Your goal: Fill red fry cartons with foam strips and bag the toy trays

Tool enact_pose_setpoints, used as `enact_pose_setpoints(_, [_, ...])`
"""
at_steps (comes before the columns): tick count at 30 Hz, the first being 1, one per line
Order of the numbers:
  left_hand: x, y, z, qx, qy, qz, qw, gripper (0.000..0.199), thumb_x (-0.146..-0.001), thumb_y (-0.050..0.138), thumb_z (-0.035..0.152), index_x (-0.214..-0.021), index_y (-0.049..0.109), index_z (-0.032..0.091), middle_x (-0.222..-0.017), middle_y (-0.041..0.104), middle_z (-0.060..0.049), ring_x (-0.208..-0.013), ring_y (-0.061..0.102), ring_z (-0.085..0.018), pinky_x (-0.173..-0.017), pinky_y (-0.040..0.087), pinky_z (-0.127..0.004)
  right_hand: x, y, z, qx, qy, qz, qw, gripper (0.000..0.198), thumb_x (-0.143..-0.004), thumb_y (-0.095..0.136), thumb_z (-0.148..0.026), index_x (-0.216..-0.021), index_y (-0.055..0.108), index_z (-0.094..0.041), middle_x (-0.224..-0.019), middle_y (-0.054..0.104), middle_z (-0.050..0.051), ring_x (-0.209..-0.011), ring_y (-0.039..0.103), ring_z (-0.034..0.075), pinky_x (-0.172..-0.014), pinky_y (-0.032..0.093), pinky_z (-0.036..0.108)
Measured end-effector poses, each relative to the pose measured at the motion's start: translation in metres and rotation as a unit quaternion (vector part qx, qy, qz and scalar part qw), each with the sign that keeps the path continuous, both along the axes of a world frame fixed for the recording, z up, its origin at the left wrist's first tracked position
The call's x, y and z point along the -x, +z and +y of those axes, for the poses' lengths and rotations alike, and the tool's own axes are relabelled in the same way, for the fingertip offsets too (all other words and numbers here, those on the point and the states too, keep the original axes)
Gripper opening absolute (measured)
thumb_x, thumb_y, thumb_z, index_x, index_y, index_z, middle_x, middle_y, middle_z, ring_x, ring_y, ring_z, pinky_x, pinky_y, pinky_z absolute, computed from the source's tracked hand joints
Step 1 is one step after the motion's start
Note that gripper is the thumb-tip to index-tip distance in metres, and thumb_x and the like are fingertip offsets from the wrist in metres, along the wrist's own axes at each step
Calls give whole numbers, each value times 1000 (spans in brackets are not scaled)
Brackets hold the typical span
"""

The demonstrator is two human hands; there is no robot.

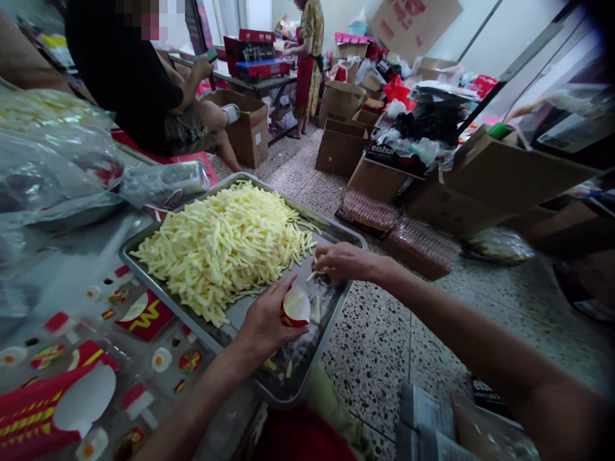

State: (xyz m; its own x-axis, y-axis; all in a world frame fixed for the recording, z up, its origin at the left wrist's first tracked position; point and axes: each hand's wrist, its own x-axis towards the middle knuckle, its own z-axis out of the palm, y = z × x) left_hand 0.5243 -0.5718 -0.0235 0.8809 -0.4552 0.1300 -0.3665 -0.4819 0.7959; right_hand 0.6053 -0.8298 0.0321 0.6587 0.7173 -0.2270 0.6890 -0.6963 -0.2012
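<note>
A metal tray point(356, 240) bears a large heap of pale yellow french fries point(230, 237). Over the tray's near part, my left hand point(266, 314) is wrapped round a small red fry carton point(295, 306), its white inside facing up and no fries visible in it. Just right of the heap, my right hand point(343, 259) has its fingers pinched together, with a fry or two poking out below them. A few loose fries and pale crumbs lie on the bare tray floor near the carton. Left of the tray, a flat red carton point(147, 317) lies on the patterned tablecloth.
A stack of red cartons point(52, 410) lies at the lower left. Clear plastic bags point(52, 166) stand behind it. Cardboard boxes point(341, 144) and wrapped packs point(369, 211) crowd the speckled floor. One person point(129, 83) sits at the left; another point(310, 64) stands behind.
</note>
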Motion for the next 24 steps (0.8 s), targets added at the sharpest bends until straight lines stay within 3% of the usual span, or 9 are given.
enact_pose_setpoints(4, [-4,3,-2,-27,1,14,1000,93,-64,84,28,-147,43,16,-145,56,-13,-132,55,-27,-113,43,-41,1,-14,5,-8,-39,0,999,23,-80,58,-6,-84,76,-20,-88,68,4,-69,55,12,-62,37,24])
enact_pose_setpoints(9, [-4,16,-7,-104,49,43,992,96,-62,87,32,-146,45,15,-143,58,-14,-128,58,-29,-110,44,-41,0,-38,8,-117,-202,-33,972,17,-67,68,-10,-80,76,-17,-83,70,4,-72,59,15,-64,39,24])
enact_pose_setpoints(11, [-1,22,-11,-136,77,54,986,96,-61,87,33,-146,46,17,-140,60,-13,-124,61,-30,-105,48,-40,4,-42,14,-185,-269,-8,945,15,-69,69,-15,-83,76,-15,-74,68,2,-66,57,13,-61,40,24])
enact_pose_setpoints(13, [1,25,-16,-162,103,58,980,92,-61,87,33,-143,48,19,-136,63,-12,-118,64,-31,-99,51,-40,14,-42,27,-284,-326,65,899,19,-72,69,-20,-89,75,-14,-67,65,-1,-58,53,12,-54,38,23])
enact_pose_setpoints(15, [2,25,-22,-171,131,42,976,81,-65,84,34,-138,53,19,-131,66,-11,-113,66,-31,-93,53,-39,30,-42,46,-371,-361,115,848,21,-72,69,-21,-90,75,-14,-65,64,-1,-55,52,12,-52,38,23])
enact_pose_setpoints(16, [2,23,-26,-172,146,25,974,75,-67,81,33,-136,54,19,-129,66,-11,-111,67,-30,-91,53,-38,39,-41,56,-387,-363,105,841,20,-71,69,-20,-90,75,-14,-67,66,-1,-58,54,12,-54,40,23])
enact_pose_setpoints(21, [3,11,-33,-178,181,-76,964,64,-78,67,21,-140,51,16,-126,66,-13,-109,67,-27,-93,52,-34,76,-30,85,-309,-282,-13,908,23,-80,59,-10,-95,76,-18,-93,74,7,-86,65,19,-80,47,29])
enact_pose_setpoints(22, [4,9,-31,-180,187,-88,962,66,-77,67,20,-141,49,16,-126,66,-13,-109,67,-27,-94,52,-34,80,-28,85,-310,-255,5,916,27,-84,56,-10,-100,76,-19,-97,74,7,-90,65,19,-83,47,30])
enact_pose_setpoints(24, [10,8,-25,-184,192,-109,958,72,-75,69,21,-143,46,15,-128,64,-15,-111,65,-29,-94,52,-36,87,-25,84,-349,-235,57,905,29,-89,54,-12,-106,75,-21,-103,76,6,-93,67,19,-86,49,30])
